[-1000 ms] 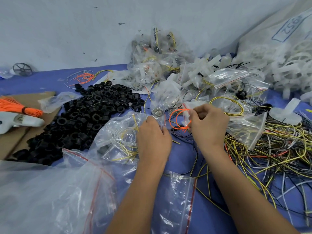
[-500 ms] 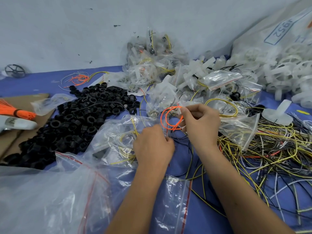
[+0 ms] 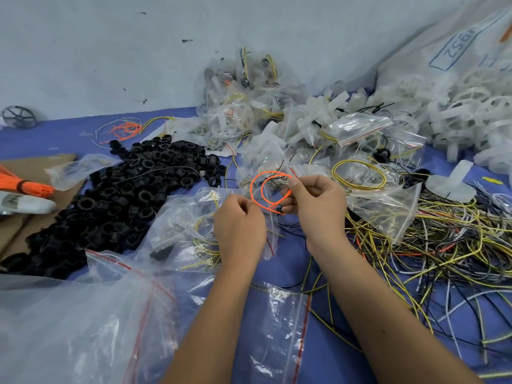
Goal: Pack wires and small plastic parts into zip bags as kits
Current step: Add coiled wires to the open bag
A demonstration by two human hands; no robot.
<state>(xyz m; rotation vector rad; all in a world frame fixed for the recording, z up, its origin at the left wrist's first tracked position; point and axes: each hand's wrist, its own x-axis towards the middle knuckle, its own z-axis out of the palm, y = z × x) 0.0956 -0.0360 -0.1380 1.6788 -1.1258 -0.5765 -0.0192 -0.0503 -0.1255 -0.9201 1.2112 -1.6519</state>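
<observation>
Head view: fingers point(image 3: 297, 187) of the right hand point(image 3: 318, 206) are curled and pinch a coiled orange wire point(image 3: 261, 189), thumb and forefinger clamped where the loops cross, w/ the loop standing out to the left of the hand. The left hand point(image 3: 239, 225) sits just beside it, fingers curled under and pinching the edge of a clear zip bag point(image 3: 188, 225); the fingertips themselves are hidden behind the knuckles. That bag lies on the blue table point(image 3: 332, 353) under the left hand and already has yellow and white wires plus a dark part inside. The orange loop is over the bag's top right edge, near the left knuckles; can't tell if it touches them.

Left of the bag: a big heap of black plastic rings point(image 3: 119, 200). Far left: an orange wire bundle point(image 3: 25, 185) on brown cardboard. Behind the hands: a pile of filled kit bags point(image 3: 243, 106) against the wall, and white plastic parts point(image 3: 324, 117) next to them. Right side: a loose tangle of yellow, black and white wires point(image 3: 443, 245) spread over the table. Empty zip bags point(image 3: 279, 336) w/ red seal lines lie in the foreground between and left of the forearms. Top right: a large white sack point(image 3: 457, 59) of white wheels.
</observation>
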